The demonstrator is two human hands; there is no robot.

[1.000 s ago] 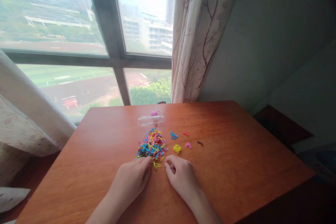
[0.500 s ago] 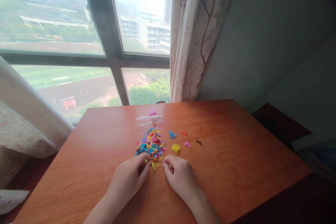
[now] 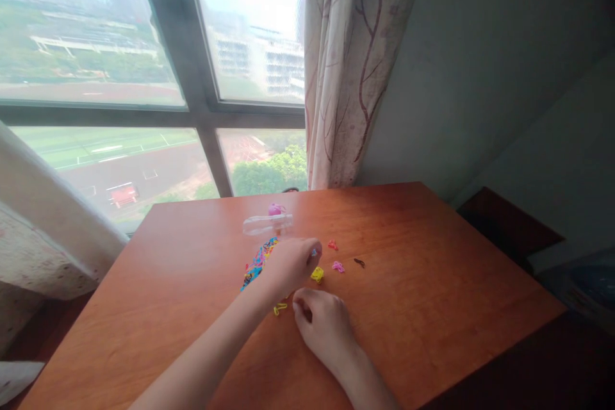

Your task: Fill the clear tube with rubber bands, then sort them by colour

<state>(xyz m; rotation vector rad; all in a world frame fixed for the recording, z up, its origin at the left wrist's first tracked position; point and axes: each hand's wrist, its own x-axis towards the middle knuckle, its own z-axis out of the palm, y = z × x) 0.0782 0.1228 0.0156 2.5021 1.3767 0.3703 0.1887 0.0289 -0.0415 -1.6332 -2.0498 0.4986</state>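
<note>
A heap of small coloured rubber bands lies on the wooden table. My left hand reaches over the heap to the small blue pile, fingers pinched together; what they hold is hidden. To its right lie little sorted piles: yellow bands, pink bands, red bands and a dark band. My right hand rests curled on the table nearer me, beside a loose yellow band.
A clear plastic container with a pink lid lies behind the heap. A window and a patterned curtain stand beyond the table's far edge. A dark shelf sits to the right.
My left hand has left the near edge of the heap and reached forward and right, over the heap to the blue pile. My right hand has stayed put.
</note>
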